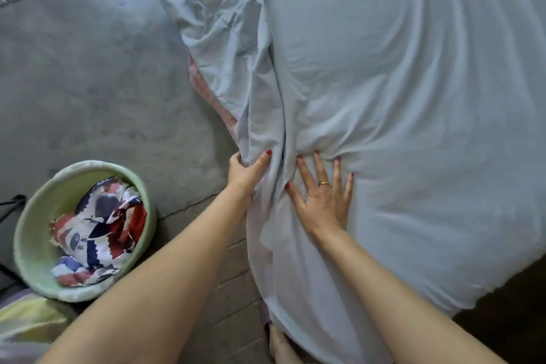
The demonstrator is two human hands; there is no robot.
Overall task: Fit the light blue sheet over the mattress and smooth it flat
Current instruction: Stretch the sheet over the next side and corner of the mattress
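Note:
The light blue sheet [399, 83] covers the mattress and fills the right and middle of the head view, with loose folds hanging down its left side. A strip of the pink mattress edge [220, 108] shows below those folds. My left hand [246, 173] grips the hanging sheet at the mattress's left edge, thumb on top and fingers tucked behind the cloth. My right hand [323, 198] lies flat on top of the sheet with fingers spread, pressing it down just right of a deep crease.
A green basin [28, 248] holding crumpled red, white and blue cloth [97, 233] stands on the grey concrete floor [88, 83] at lower left. A foot [279, 343] shows beside the bed at the bottom. Dark floor lies beyond the bed's lower right corner.

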